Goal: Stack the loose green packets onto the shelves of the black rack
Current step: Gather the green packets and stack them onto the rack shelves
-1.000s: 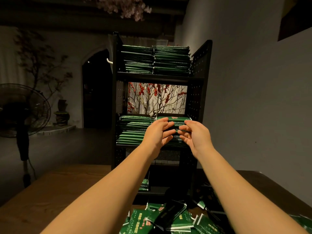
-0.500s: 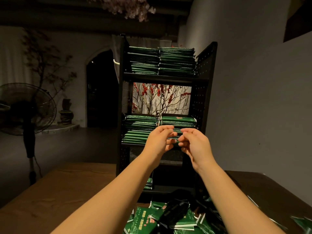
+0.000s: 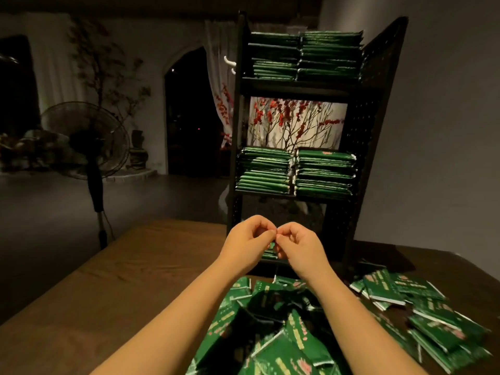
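Head view: left hand [image 3: 247,246] and right hand [image 3: 300,246] hover together below the black perforated metal rack's [image 3: 378,109] middle shelf, fingers curled, fingertips touching, holding nothing; top and middle shelves carry stacked pairs; loose green foil packets [image 3: 284,334] heap on the brown wooden table [image 3: 94,288]; judged between loads, next reach down for packets; dim room, black standing fan [image 3: 89,142], arched doorway [image 3: 189,112].

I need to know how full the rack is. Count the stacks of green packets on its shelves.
5 visible: two side by side on the top shelf, two on the middle shelf, one short stack on the bottom shelf, partly hidden behind the hands; more may sit there.
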### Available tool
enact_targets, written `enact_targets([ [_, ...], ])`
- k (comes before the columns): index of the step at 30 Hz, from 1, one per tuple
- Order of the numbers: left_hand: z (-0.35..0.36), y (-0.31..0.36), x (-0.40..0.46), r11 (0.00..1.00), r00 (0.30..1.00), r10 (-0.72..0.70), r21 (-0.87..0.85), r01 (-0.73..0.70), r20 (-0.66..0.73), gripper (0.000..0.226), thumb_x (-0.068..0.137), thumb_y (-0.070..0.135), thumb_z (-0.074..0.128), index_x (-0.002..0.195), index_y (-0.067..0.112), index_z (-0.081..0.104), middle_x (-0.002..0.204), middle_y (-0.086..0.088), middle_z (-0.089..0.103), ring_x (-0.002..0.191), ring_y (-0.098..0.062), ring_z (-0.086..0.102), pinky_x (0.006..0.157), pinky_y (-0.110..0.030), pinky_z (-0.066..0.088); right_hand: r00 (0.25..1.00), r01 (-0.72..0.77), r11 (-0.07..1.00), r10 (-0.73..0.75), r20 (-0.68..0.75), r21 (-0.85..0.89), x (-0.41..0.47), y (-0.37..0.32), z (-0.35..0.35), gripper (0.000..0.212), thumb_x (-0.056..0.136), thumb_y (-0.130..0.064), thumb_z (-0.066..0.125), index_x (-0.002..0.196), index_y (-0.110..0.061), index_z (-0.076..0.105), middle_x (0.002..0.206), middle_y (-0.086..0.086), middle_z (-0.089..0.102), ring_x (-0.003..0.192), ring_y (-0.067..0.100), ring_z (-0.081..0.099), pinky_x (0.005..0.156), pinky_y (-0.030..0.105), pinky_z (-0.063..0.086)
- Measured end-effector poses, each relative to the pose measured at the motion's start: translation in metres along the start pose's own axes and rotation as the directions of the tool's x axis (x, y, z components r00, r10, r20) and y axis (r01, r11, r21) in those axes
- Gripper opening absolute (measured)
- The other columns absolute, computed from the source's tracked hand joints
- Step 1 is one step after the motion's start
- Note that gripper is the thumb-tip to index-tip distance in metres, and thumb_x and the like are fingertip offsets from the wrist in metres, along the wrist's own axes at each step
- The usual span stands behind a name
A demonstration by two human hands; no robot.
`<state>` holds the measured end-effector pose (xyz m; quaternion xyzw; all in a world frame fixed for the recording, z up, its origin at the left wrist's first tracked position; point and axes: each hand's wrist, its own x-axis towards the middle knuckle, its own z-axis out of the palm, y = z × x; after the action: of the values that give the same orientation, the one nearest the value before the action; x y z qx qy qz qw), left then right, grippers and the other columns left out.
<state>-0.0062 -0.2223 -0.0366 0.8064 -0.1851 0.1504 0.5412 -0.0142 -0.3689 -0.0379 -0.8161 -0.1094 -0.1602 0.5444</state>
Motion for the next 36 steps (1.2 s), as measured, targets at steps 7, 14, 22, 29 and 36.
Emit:
enact_targets([
  [7,-0.024,-0.063,-0.053,0.967,0.994,-0.094,0.243,0.076,0.063,0.009,0.093,0.022,0.061,0.092,0.03,0.066,0.087,0.011,0.068,0.081,-0.005,0.062,0.077,-0.027,0.05,0.99,0.053,0.938,-0.004,0.141,-0.344,-0.029,0.036,0.045,0.014,0.09,-0.018,0.062,0.083,-0.031,0.062,0.083,-0.013,0.061,0.076,0.002,0.055,0.064,0.016,0.038],
  [14,-0.018,-0.112,-0.076,0.869,0.976,-0.197,0.478,0.131,0.09,0.034,0.097,0.042,0.053,0.127,0.027,0.057,0.126,0.009,0.059,0.12,-0.012,0.051,0.1,-0.032,0.044,0.978,0.093,0.756,0.051,0.201,-0.648,-0.035,0.06,0.071,0.017,0.096,-0.026,0.052,0.108,-0.024,0.064,0.117,-0.004,0.056,0.111,0.018,0.051,0.092,0.036,0.047],
  [22,-0.013,-0.129,-0.083,0.828,0.972,-0.235,0.521,0.205,-0.009,0.049,0.1,0.049,0.042,0.142,0.025,0.046,0.141,0.006,0.053,0.131,-0.015,0.046,0.106,-0.037,0.041,0.965,0.003,0.618,0.205,0.165,-0.786,-0.038,0.087,0.08,0.049,0.1,-0.042,0.04,0.143,-0.021,0.041,0.141,0.002,0.048,0.13,0.026,0.042,0.11,0.04,0.035],
  [29,-0.015,-0.118,-0.086,0.736,0.948,-0.319,0.632,0.242,0.009,0.063,0.092,0.068,0.041,0.146,0.037,0.036,0.142,0.012,0.045,0.134,-0.018,0.033,0.101,-0.043,0.031,0.96,0.012,0.668,0.201,0.196,-0.744,-0.042,0.085,0.073,0.048,0.1,-0.044,0.041,0.144,-0.025,0.041,0.144,-0.003,0.047,0.134,0.023,0.038,0.112,0.04,0.033],
  [36,-0.024,-0.119,-0.087,0.88,0.935,-0.351,0.356,0.313,0.044,0.087,0.071,0.073,0.068,0.144,0.038,0.038,0.128,0.02,0.054,0.119,-0.009,0.052,0.109,-0.045,0.037,0.975,0.025,0.779,0.119,0.187,-0.626,-0.043,0.088,0.068,0.044,0.102,-0.039,0.04,0.145,-0.026,0.042,0.152,-0.007,0.039,0.141,0.015,0.033,0.117,0.037,0.028],
])
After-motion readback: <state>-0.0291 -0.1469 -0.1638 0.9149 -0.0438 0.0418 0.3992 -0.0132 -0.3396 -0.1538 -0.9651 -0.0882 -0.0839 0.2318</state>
